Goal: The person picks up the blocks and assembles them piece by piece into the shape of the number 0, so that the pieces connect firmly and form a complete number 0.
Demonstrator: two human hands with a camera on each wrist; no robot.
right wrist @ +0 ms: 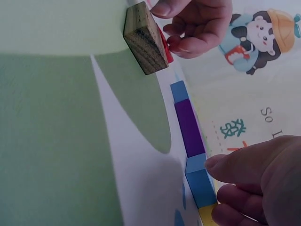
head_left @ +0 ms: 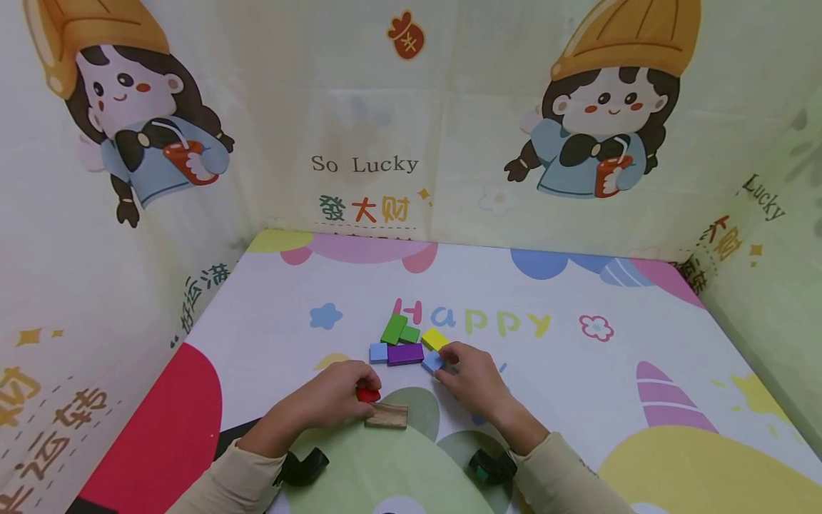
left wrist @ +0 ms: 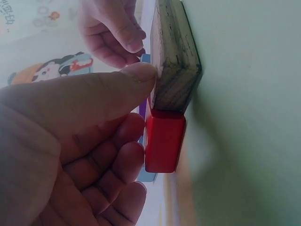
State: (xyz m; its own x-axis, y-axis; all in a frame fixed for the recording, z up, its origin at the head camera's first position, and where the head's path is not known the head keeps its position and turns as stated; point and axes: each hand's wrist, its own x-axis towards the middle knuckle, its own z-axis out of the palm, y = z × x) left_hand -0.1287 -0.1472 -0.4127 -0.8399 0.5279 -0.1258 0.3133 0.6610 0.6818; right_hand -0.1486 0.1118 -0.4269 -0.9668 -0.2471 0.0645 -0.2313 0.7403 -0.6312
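Note:
My left hand [head_left: 337, 392] has its thumb and curled fingers about a small red block [left wrist: 165, 141]. Its thumb tip also touches a wooden block [head_left: 387, 416] with a grain pattern, which lies against the red one. Farther right, my right hand [head_left: 472, 375] pinches a light blue block [right wrist: 201, 181], partly covered by the fingers in the head view. A yellow block [head_left: 434, 340] sits just behind that blue one. To the left lie a purple block [head_left: 405, 354] and a second light blue block [head_left: 378, 353], end to end.
Two green blocks, a longer one [head_left: 394, 329] and a short one [head_left: 409, 334], lie behind the purple block. A printed cover [head_left: 565, 400] lies under everything, and cartoon-printed cloth [head_left: 462, 157] rises behind and at both sides. Black wrist straps [head_left: 493, 467] show at the sleeves.

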